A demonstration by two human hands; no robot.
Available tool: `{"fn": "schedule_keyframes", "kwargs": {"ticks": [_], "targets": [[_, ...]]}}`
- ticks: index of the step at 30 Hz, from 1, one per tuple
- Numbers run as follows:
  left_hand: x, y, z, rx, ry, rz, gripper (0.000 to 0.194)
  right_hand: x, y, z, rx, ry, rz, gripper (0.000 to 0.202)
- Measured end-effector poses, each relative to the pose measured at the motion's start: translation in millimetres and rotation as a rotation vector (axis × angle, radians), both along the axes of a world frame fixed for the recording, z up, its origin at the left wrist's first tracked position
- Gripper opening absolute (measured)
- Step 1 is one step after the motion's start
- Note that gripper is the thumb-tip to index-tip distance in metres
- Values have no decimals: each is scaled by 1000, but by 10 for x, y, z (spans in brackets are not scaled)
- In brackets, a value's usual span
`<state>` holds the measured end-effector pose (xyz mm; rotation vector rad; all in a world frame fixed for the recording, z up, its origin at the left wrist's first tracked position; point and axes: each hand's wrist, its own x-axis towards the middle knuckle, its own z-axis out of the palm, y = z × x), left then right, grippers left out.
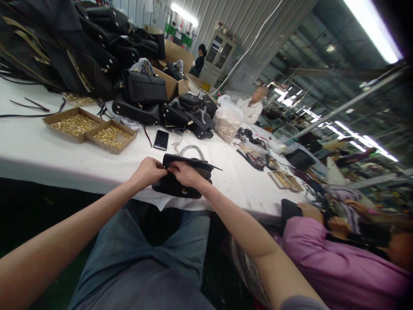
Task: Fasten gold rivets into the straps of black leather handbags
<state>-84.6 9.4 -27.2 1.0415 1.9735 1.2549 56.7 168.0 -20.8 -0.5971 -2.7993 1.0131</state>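
A small black handbag (193, 192) rests at the front edge of the white table, its flap lifted and its wrapped handle standing up behind. At its left upper edge my left hand (151, 170) is closed in a pinch on the bag. My right hand (185, 173) reaches under the raised flap, fingers bent and gripping the bag close to the left fingertips. Anything small between the fingers is hidden. A phone (161, 140) lies just beyond the bag.
Two cardboard trays (118, 149) of gold-coloured hardware sit to the left. Black handbags (145, 88) are piled at the back. A clear bag of pale pieces (228, 120) stands beyond. On the right, a co-worker in a pink sleeve (306, 239) works close by.
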Motion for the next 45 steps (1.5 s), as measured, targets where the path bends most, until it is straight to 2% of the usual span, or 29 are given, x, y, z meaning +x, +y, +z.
{"fn": "schedule_keyframes", "kwargs": {"ticks": [6,11,15,18,25,32,38,45], "targets": [[-20,15,-51,3,78,5,25,-10,75,76,-92,0,67,21],[-16,65,-67,7,171,12,27,28,177,97,-255,20,141,24],[-13,100,-62,-8,179,26,27,10,245,32,-331,16,37,30],[-1,96,-47,-19,191,23,31,-12,261,12,-253,10,18,30],[61,-5,12,20,233,51,31,-8,178,146,6,19,147,24],[152,-92,-15,88,250,73,28,27,194,217,-40,36,249,23],[174,-62,-38,65,260,41,28,74,182,322,4,-13,285,24],[260,-125,-93,173,273,25,28,65,239,198,5,36,297,16]]}}
